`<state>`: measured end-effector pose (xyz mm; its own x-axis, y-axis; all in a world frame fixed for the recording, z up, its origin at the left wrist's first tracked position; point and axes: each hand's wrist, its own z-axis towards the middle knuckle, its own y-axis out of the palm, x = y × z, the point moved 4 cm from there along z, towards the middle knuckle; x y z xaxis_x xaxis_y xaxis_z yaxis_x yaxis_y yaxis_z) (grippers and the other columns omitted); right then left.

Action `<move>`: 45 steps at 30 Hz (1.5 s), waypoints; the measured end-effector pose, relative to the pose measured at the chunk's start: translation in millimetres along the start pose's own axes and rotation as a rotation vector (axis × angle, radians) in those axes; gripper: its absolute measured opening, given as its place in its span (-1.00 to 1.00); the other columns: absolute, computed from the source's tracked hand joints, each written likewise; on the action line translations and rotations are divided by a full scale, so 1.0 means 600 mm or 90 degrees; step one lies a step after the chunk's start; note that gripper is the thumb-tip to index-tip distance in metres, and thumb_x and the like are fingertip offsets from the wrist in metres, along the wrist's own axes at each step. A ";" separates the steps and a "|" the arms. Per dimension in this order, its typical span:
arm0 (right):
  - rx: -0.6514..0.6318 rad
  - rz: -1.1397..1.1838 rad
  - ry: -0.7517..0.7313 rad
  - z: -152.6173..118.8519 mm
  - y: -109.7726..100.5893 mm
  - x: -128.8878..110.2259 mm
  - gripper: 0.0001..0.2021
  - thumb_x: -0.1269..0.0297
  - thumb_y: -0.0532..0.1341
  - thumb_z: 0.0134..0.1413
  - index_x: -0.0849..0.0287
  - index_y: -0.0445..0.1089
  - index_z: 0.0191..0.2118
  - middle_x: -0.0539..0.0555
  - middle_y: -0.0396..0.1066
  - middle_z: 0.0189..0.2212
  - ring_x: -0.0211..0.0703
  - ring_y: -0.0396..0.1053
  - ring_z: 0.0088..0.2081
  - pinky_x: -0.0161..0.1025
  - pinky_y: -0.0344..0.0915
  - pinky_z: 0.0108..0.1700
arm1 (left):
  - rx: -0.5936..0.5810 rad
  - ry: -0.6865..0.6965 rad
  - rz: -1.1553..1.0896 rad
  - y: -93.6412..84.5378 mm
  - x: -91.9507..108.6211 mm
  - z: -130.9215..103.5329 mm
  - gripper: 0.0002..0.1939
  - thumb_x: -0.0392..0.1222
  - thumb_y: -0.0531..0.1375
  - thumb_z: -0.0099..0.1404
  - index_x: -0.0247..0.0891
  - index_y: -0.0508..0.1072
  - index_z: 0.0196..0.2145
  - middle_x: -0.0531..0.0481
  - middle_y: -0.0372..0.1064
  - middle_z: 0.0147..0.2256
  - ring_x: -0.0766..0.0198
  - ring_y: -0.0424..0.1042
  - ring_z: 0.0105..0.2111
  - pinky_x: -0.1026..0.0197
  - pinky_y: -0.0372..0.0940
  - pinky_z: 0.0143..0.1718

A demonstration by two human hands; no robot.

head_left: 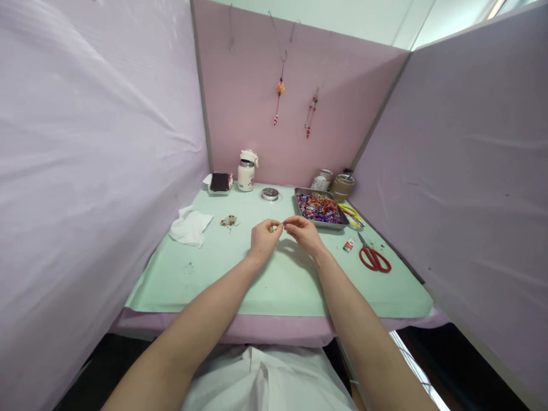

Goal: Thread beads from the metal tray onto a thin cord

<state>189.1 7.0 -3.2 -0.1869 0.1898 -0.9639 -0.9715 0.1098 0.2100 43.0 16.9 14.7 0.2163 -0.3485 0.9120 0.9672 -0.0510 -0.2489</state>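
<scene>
So, nearest of all, pale fabric [265,379] covers the lap, and beyond it spreads the green tabletop [282,297]. Over on the right lie the red-handled scissors [374,260], blades pointing to the far side, with a small red-and-white packet [349,245] just to their left. And here's the action, mid-table: the left hand [266,237] and right hand [303,231] meet almost tip to tip, thumb and finger pinched closed on each, both gripping a tiny dark piece [284,224] between them, too small to make out, held above the tabletop. Left of the hands, a beaded bundle [229,221]; farther left, a crumpled white cloth [190,226]. Just beyond the right hand sits a metal tray [327,226] heaped with purple and red beads [319,206], a yellow-handled tool [349,210] beside it. At the far side, left to right: a dark-filled container [220,182], a cream bottle [246,174], a spool [270,194], two jars [342,187]. Beaded strings [280,88] hang against the pink wall [244,103].
</scene>
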 end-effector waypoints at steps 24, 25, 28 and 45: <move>-0.004 -0.052 -0.028 -0.001 -0.001 -0.003 -0.77 0.20 0.40 -0.33 0.10 0.45 -0.43 -0.05 0.41 -0.52 -0.28 0.31 -0.44 -0.25 0.25 -0.29 | 0.011 0.008 0.014 -0.001 0.000 0.000 -0.80 -0.09 0.17 0.09 -0.28 0.50 -0.45 0.18 0.05 -0.69 0.41 0.07 -0.62 0.30 0.01 -0.51; -0.003 -0.056 -0.029 0.000 -0.001 -0.003 -0.76 0.19 0.40 -0.33 0.10 0.45 -0.43 -0.04 0.41 -0.52 -0.28 0.31 -0.44 -0.24 0.25 -0.29 | 0.012 0.007 0.015 -0.001 0.000 0.000 -0.80 -0.09 0.17 0.09 -0.27 0.50 -0.45 0.18 0.05 -0.69 0.41 0.07 -0.61 0.30 0.01 -0.51; -0.006 -0.055 -0.033 0.000 -0.001 -0.003 -0.76 0.18 0.40 -0.33 0.10 0.45 -0.43 -0.04 0.42 -0.51 -0.27 0.32 -0.43 -0.24 0.26 -0.28 | 0.015 0.003 0.015 -0.001 0.000 0.000 -0.80 -0.09 0.17 0.10 -0.27 0.51 -0.45 0.18 0.05 -0.69 0.41 0.07 -0.62 0.30 0.01 -0.51; 0.012 -0.124 -0.093 -0.007 0.005 -0.015 -0.84 0.23 0.37 -0.26 0.10 0.46 -0.45 -0.03 0.44 -0.46 -0.25 0.33 -0.39 -0.20 0.27 -0.22 | 0.001 0.006 0.015 0.000 0.000 -0.002 -0.81 -0.10 0.16 0.11 -0.27 0.48 -0.45 0.18 0.05 -0.68 0.40 0.08 -0.61 0.29 0.01 -0.51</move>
<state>187.1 1.6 5.3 0.0283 0.3027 -0.9527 -0.9839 0.1766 0.0269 42.7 15.7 14.3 0.2374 -0.3581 0.9030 0.9621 -0.0414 -0.2694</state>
